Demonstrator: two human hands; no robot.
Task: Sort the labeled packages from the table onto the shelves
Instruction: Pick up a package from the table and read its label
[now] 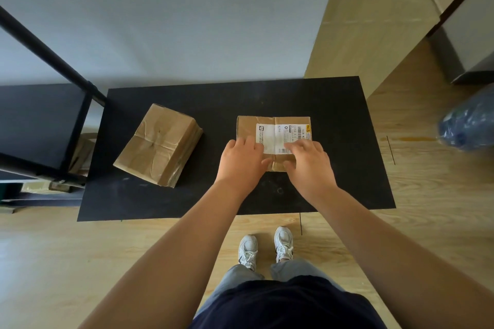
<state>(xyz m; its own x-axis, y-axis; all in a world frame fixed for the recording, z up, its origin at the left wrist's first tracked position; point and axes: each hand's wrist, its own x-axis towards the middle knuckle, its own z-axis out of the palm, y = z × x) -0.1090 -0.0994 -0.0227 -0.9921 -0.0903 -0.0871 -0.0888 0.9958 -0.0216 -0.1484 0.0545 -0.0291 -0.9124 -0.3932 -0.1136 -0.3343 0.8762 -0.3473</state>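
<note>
A brown cardboard package with a white shipping label [278,129] lies flat on the black table [334,168], right of centre. My left hand [242,161] rests on its near left part and my right hand [310,163] on its near right part, fingers spread over the label's edge. Both hands touch the package; the package still sits on the table. A second, larger brown package [157,145], taped and creased with no label showing, lies tilted on the table's left side, apart from both hands.
A black metal shelf unit [40,125] stands left of the table, with cardboard boxes [83,151] on a lower level. A white wall runs behind the table. A blue plastic bag [467,123] sits on the wooden floor at the right. My feet stand near the table's front edge.
</note>
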